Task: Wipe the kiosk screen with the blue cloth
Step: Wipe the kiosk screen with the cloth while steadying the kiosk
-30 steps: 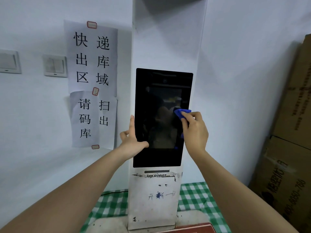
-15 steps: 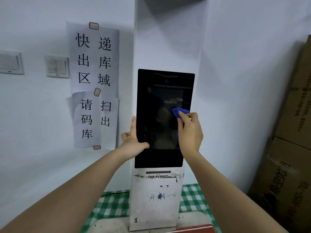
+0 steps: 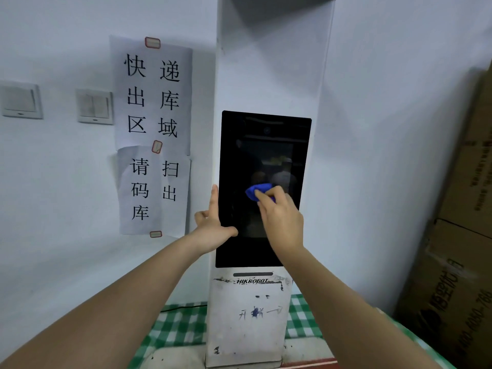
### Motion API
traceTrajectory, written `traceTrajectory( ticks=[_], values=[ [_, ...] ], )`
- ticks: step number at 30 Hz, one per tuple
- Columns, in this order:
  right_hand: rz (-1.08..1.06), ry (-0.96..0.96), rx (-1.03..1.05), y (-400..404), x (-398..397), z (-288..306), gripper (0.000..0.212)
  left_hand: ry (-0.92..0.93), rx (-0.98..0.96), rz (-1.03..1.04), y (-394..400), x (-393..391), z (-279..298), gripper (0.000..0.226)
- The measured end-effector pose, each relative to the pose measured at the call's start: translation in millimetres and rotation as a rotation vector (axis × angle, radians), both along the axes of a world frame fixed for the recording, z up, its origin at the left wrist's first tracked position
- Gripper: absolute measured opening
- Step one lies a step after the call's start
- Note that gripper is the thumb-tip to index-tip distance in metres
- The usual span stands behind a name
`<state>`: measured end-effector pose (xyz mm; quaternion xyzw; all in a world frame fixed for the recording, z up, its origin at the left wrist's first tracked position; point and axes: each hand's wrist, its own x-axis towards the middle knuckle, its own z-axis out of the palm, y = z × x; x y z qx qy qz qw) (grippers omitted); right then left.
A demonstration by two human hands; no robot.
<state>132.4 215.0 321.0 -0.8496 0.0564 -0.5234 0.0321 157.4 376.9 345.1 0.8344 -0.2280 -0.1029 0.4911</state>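
The right hand [image 3: 282, 217] has carried the blue cloth [image 3: 257, 191] leftward from the screen's right edge a second ago to near the middle of the kiosk screen [image 3: 263, 155], so the wipe is mid-stroke and, by my judgement, the upper and lower glass is yet to be covered. Its fingers are curled over the bunched cloth, pressing it flat to the glass. The left hand [image 3: 213, 225] has not shifted: index finger straight up along the screen's left edge, thumb across the lower corner, bracing the kiosk [image 3: 266, 62] and gripping nothing. The screen is glossy black glass, a tall rectangle with dim reflections; the cloth looks soft and crumpled. The white casing below is scuffed and scribbled, standing on a green checked tabletop [image 3: 175, 331].
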Motion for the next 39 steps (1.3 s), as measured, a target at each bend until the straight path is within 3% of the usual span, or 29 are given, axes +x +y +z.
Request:
traceTrajectory(
  ticks=[3,7,9,11,15,17,21,28,30,34,39],
  values=[
    [-0.016,0.019,-0.130,-7,-2,7,0.041,-0.001,0.004,0.001,0,0,0,0.103],
    [-0.022,-0.116,0.204,-7,-4,22,0.031,-0.003,0.005,-0.010,1,-1,0,0.103],
    [-0.016,-0.115,0.251,1,0,19,0.030,-0.003,-0.004,-0.008,2,0,0,0.103],
    [0.023,-0.052,0.171,7,2,12,0.031,0.000,-0.012,-0.002,1,0,0,0.102],
    [-0.012,0.027,-0.224,3,2,9,0.047,0.002,-0.011,-0.003,2,0,0,0.103],
    [-0.020,-0.008,-0.189,-2,0,19,0.041,0.003,-0.005,-0.009,2,0,0,0.102],
    [-0.041,-0.164,0.091,9,3,25,0.032,0.011,-0.029,-0.011,2,-2,0,0.102],
    [-0.058,0.010,-0.298,10,9,14,0.050,0.052,-0.068,0.027,1,-7,-5,0.101],
    [-0.060,-0.016,-0.289,6,7,23,0.046,0.068,-0.063,0.023,1,-8,-5,0.100],
    [-0.039,-0.143,0.005,18,8,29,0.035,0.081,-0.068,0.026,3,-7,-7,0.097],
    [-0.029,0.022,-0.293,25,13,6,0.052,0.070,-0.064,0.031,3,-6,-9,0.096]
  ],
)
